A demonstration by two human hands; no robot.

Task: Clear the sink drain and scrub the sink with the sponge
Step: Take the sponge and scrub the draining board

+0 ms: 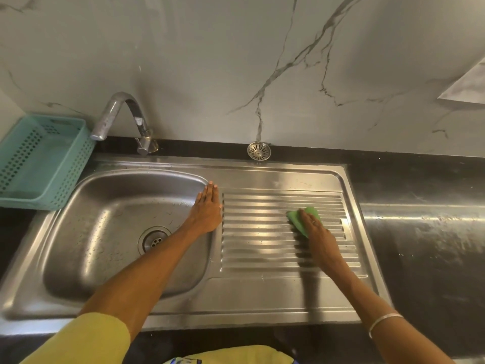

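The steel sink [86,195] has a basin on the left with an open drain [153,239] in its floor. A ribbed drainboard [262,232] lies to the right of the basin. My left hand [207,208] rests flat with straight fingers on the rim between basin and drainboard. My right hand [319,233] presses a green sponge [305,215] onto the ribs at the drainboard's right side, fingers laid over it. The round metal drain strainer [259,151] sits on the black ledge behind the sink, out of the drain.
A curved steel tap [123,119] stands behind the basin, its spout over the left rim. A teal perforated basket [44,158] sits at the far left. Black countertop [420,232] extends right of the sink. A marble-patterned wall rises behind.
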